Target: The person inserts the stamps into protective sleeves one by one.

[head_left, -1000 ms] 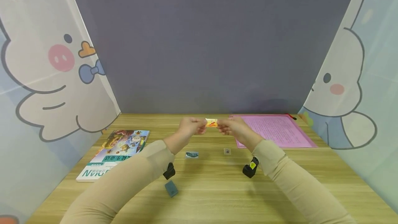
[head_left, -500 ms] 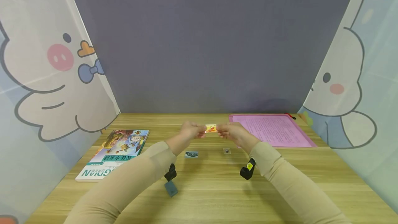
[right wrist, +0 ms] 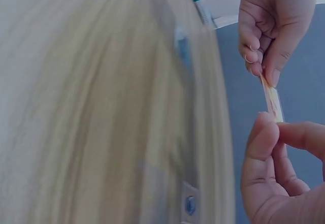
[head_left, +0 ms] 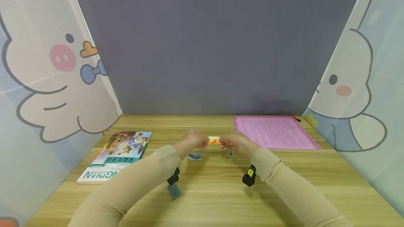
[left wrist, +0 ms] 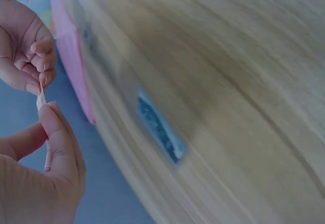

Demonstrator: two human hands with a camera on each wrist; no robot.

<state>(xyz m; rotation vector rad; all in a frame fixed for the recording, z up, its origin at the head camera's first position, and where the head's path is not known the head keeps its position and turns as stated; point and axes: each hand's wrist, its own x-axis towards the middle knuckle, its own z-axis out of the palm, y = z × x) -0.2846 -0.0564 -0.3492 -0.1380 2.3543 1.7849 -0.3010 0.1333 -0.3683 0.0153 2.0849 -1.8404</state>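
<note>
A small yellow-orange picture stamp (head_left: pixel 214 140) with a pale border is held flat-on to me, above the table. My left hand (head_left: pixel 193 139) pinches its left edge between thumb and fingers. At the opposite edge, my right hand (head_left: pixel 237 142) pinches it the same way. Both wrist views show the stamp (right wrist: pixel 273 102) nearly edge-on, thin, stretched between the two sets of fingertips. Below the hands on the table lie a blue-grey picture stamp (head_left: pixel 194 157), left, and a small square stamp (head_left: pixel 230 153), right.
A colourful book (head_left: pixel 123 153) lies on the left of the wooden table (head_left: pixel 217 199). A pink sheet folder (head_left: pixel 277 132) is at the back right. A small blue-grey rectangular item (head_left: pixel 173 191) lies near the left forearm. A dark wall (head_left: pixel 208 45) closes off the back.
Both hands have come down and closer to me with the yellow-orange stamp between them. The things on the table have stayed put.
</note>
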